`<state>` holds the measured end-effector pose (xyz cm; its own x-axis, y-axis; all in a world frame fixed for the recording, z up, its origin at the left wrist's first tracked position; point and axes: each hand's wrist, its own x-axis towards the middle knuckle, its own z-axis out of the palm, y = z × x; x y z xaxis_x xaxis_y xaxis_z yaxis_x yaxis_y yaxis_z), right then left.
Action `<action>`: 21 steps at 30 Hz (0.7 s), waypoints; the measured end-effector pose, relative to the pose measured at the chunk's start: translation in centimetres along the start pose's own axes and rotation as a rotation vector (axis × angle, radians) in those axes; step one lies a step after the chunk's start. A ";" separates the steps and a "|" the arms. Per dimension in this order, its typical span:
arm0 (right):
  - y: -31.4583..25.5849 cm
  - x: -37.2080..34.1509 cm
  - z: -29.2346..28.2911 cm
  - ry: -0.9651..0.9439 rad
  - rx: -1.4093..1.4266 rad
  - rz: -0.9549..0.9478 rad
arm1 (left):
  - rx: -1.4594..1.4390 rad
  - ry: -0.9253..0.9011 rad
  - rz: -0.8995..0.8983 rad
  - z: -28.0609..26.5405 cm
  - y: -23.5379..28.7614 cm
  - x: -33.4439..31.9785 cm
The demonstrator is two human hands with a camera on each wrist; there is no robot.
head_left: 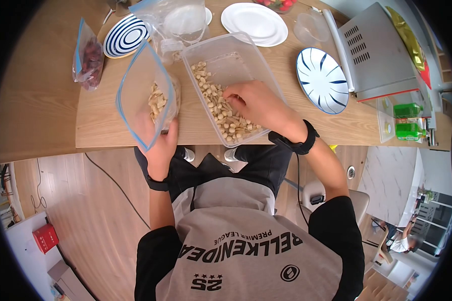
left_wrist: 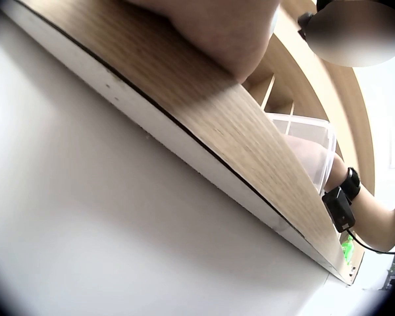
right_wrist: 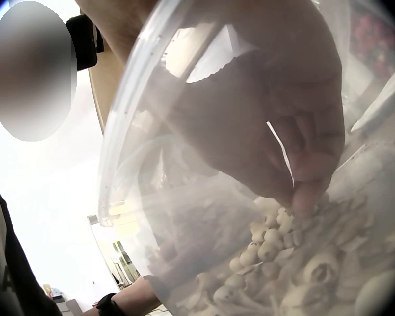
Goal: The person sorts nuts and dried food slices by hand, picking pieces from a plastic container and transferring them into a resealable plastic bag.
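Observation:
My left hand (head_left: 158,145) grips a clear zip bag (head_left: 130,100) with a blue seal, its mouth spread wide. Pale dried slices (head_left: 157,102) lie inside the bag. To the right, a clear plastic bin (head_left: 258,55) holds a mix of pale round pieces like lotus seeds (head_left: 218,108) and longer dried pieces. My right hand (head_left: 258,103) reaches down into this bin, its thumb and fingertips pinched together at the seeds. Through the bin's cloudy wall, the right wrist view shows those fingertips right on the round seeds (right_wrist: 270,245). The left wrist view shows mostly the table edge (left_wrist: 184,125).
Behind the bin stand a white oval plate (head_left: 253,22) and a clear bag (head_left: 171,22). A blue-striped plate (head_left: 127,36) and a bag of dark red fruit (head_left: 90,62) lie left. Right are a blue-rimmed oval plate (head_left: 321,80) and a grey metal appliance (head_left: 374,52).

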<state>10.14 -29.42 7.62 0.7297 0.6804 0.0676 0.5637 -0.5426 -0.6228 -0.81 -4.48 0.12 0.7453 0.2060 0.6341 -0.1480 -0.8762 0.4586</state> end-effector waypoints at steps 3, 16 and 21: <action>0.5 0.0 0.4 0.024 -0.013 -0.009 | 0.014 0.002 0.010 0.0 -0.1 -0.1; -0.1 -0.1 0.3 -0.077 -0.002 -0.156 | -0.005 0.002 0.011 0.0 0.1 0.0; 0.5 -0.1 0.7 -0.188 0.004 -0.136 | 0.001 0.004 0.028 -0.2 0.3 0.2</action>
<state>10.10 -29.38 6.79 0.5617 0.8273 0.0046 0.6500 -0.4378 -0.6211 -0.82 -4.62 0.47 0.7386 0.1831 0.6488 -0.1677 -0.8822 0.4399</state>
